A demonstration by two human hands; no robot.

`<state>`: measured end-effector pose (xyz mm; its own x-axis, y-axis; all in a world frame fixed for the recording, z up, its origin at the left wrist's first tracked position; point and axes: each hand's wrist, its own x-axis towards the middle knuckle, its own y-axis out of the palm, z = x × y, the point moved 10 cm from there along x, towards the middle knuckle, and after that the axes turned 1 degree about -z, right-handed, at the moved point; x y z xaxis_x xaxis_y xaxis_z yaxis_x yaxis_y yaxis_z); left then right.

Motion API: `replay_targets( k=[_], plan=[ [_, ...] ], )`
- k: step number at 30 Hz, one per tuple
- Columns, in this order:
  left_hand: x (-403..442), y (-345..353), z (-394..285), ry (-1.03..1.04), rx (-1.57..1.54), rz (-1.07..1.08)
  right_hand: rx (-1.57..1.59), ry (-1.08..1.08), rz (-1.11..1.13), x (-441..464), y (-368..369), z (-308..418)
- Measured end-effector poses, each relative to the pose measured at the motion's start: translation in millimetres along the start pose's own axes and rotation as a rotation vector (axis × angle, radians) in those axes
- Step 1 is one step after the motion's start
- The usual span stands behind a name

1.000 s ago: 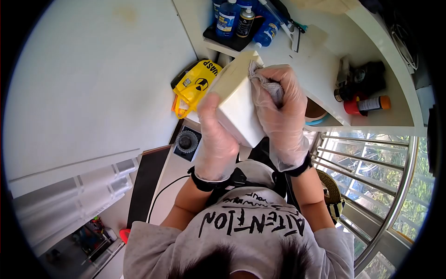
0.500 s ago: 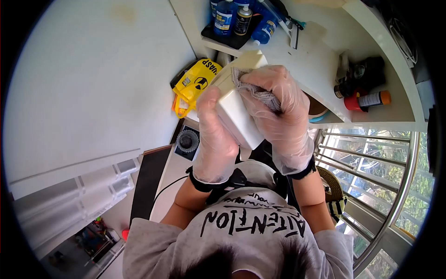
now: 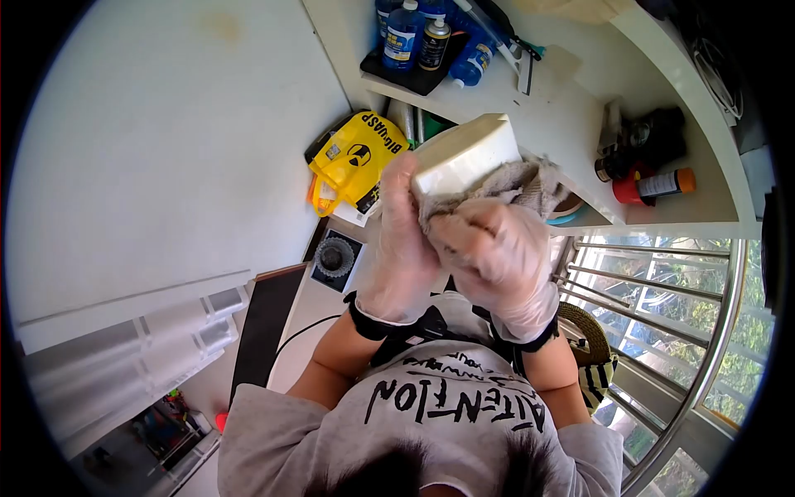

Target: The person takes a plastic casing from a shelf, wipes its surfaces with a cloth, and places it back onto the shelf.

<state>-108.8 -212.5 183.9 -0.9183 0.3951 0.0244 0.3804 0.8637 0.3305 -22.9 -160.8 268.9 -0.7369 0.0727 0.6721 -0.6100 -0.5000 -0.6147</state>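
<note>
Two gloved hands are engaged. Your left hand (image 3: 406, 257) clamps the left end of the white box (image 3: 468, 157), fingers closed around it. The box has just turned more crosswise in your grip, presenting its faces at a new angle. Your right hand (image 3: 505, 257) has its fingers bunched on the grey cloth (image 3: 534, 182), which now spreads along the box's lower side; cloth and fingers obstruct your view of that side.

Surroundings, left to right: a white panel (image 3: 166, 157); a round glass dish (image 3: 334, 257); a yellow bag (image 3: 368, 153), near your left hand; blue bottles (image 3: 401, 40) on the white shelf (image 3: 542, 116); window bars (image 3: 654, 290); an orange-capped container (image 3: 665, 184) above them. Clearance between box and shelf cannot be determined.
</note>
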Motion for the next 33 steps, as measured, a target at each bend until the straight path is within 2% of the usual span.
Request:
replay_targets(
  k=[1, 3, 5, 7, 9, 10, 11, 12, 13, 15, 16, 17, 18, 19, 21, 23, 24, 25, 26, 27, 29, 30, 31, 33],
  plan=[
    [-7.3, 15.7, 40.5, -0.455, -0.524, 0.038, 0.071, 0.058, -0.09, 2.3, -8.1, -9.4],
    [-7.4, 17.1, 40.1, -0.461, -0.546, 0.077, 0.164, 0.494, -0.294, -13.3, -20.3, -78.0],
    [-2.7, 18.6, 37.8, -0.486, -0.616, 0.092, 0.397, 0.9, -0.381, -46.6, -15.6, -139.2],
    [10.7, 15.2, 30.6, -0.448, -0.621, 0.044, 0.347, 0.806, -0.553, -52.7, -52.1, -129.1],
    [18.2, 12.7, 34.0, -0.467, -0.554, -0.002, 0.24, 0.52, -0.649, -41.4, -69.1, -80.2],
    [20.2, 10.2, 37.8, -0.479, -0.522, -0.05, 0.219, 0.337, -0.524, -29.2, -59.5, -52.3],
    [21.0, 8.3, 40.4, -0.492, -0.487, -0.092, 0.164, 0.009, -0.335, -14.8, -40.7, -19.1],
    [18.6, 16.5, 31.0, -0.487, -0.466, -0.054, -0.094, 0.035, 0.13, -15.0, 5.3, -12.1],
    [18.6, 15.4, 36.9, -0.496, -0.46, -0.045, -0.183, -0.031, 0.03, -9.2, 10.3, -3.7],
    [25.8, 16.3, 43.8, -0.452, -0.629, 0.007, -0.04, 0.09, -0.219, -9.9, -15.2, -35.4],
    [25.6, 12.0, 40.9, -0.436, -0.625, -0.015, 0.113, 0.249, -0.366, -18.1, -22.3, -69.9],
    [24.9, 10.7, 37.9, -0.434, -0.621, -0.017, 0.169, 0.703, -0.294, -32.2, -17.7, -110.7],
    [21.5, 8.4, 36.1, -0.452, -0.615, -0.041, 0.379, 0.842, -0.339, -46.0, -4.8, -144.7],
    [20.0, 7.2, 35.5, -0.467, -0.612, -0.06, 0.396, 0.911, -0.38, -61.3, -9.5, -158.1],
    [24.8, 8.8, 33.3, -0.434, -0.63, -0.071, 0.347, 0.813, -0.549, -54.2, -38.2, -136.7],
    [24.9, 15.4, 34.3, -0.495, -0.603, -0.019, 0.37, 0.643, -0.577, -37.0, -47.6, -95.2],
    [25.1, 16.6, 32.8, -0.455, -0.541, -0.003, 0.128, 0.224, -0.43, -14.7, -50.4, -54.4],
    [23.3, 17.6, 33.1, -0.42, -0.476, 0.013, 0.129, -0.024, -0.276, -1.5, -33.0, -23.2],
    [23.1, 18.2, 31.3, -0.366, -0.336, 0.054, 0.022, 0.009, -0.134, 5.7, -18.9, -13.7],
    [21.8, 17.3, 33.3, -0.371, -0.331, 0.061, -0.087, 0.043, 0.008, 8.6, -5.9, -8.9],
    [14.9, 32.7, 26.7, -0.356, -0.569, 0.238, 0.144, 0.221, -0.288, 10.3, -27.4, -44.6],
    [11.0, 30.9, 25.7, -0.365, -0.609, 0.242, 0.172, 0.364, -0.412, 5.7, -34.0, -64.7],
    [9.7, 31.9, 26.6, -0.37, -0.61, 0.242, 0.124, 0.334, -0.428, 5.4, -34.8, -64.6],
    [9.9, 36.2, 18.1, -0.332, -0.526, 0.268, -0.016, 0.006, -0.213, 13.4, -25.0, -24.4]
  ],
)
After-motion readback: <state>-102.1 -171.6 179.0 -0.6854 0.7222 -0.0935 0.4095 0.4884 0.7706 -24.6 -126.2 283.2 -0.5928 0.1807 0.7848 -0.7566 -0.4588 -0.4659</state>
